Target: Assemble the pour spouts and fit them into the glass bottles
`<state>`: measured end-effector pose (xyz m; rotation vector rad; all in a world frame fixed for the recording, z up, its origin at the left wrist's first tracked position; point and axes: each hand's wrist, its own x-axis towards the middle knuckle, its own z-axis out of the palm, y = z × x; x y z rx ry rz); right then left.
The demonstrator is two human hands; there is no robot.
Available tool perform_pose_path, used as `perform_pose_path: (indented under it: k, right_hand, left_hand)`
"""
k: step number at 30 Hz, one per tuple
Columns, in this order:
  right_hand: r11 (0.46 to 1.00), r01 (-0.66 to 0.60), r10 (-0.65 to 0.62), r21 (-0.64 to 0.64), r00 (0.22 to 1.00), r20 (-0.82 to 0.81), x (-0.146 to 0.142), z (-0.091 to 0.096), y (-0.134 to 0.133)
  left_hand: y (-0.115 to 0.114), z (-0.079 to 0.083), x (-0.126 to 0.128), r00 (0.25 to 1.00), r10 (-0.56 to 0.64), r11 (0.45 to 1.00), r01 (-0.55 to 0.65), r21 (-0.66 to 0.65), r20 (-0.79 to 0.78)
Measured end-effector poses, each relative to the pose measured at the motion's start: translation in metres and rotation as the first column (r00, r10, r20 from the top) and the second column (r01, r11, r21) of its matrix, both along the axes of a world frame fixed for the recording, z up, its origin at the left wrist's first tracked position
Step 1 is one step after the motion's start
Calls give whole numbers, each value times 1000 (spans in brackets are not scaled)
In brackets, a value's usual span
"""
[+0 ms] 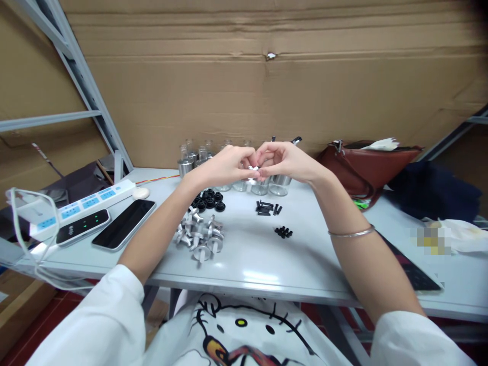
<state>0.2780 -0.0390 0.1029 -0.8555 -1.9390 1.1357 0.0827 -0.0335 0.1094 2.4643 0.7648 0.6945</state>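
Fingertips of both hands meet above the middle of the table, around a small silver metal fitting (253, 168). My left hand (231, 165) pinches it from the left, and my right hand (280, 160) grips it from the right. The fingers hide much of the piece. Below my left forearm lies a pile of silver metal fittings (200, 236) with round discs and stems. Black round caps (209, 200) sit just behind that pile. Several short black sticks (265, 208) and a cluster of small black rings (283, 232) lie below my right hand.
Glass bottles with metal sleeves (186, 165) line the back, partly behind my hands. Leftward are a phone (124, 224), a black-faced device (83, 227) and a white power strip (91, 203). A brown bag (366, 170) and a dark flat panel (412, 269) are right. Cardboard (213, 96) walls the back.
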Motion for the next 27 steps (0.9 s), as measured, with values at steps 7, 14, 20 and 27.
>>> perform_pose_path:
  k: [7,14,20,27]
  right_hand:
    - [994,113,-113,-4,993,27,6,2,2]
    - [995,79,-81,-60,997,-19,9,-5,9]
    - [997,31,-31,-74,1000,2,11,-8,10]
    - [973,-117,124,-201,992,26,8,-5,4]
  left_hand:
    - [1,1,-1,999,3,1000,-2,24,-39]
    - [1,0,1,997,-27,1000,27,10,-69]
    - [-1,0,2,997,-53,998,55,36,-59]
    - [-5,-1,2,986,-168,983,169,-70,7]
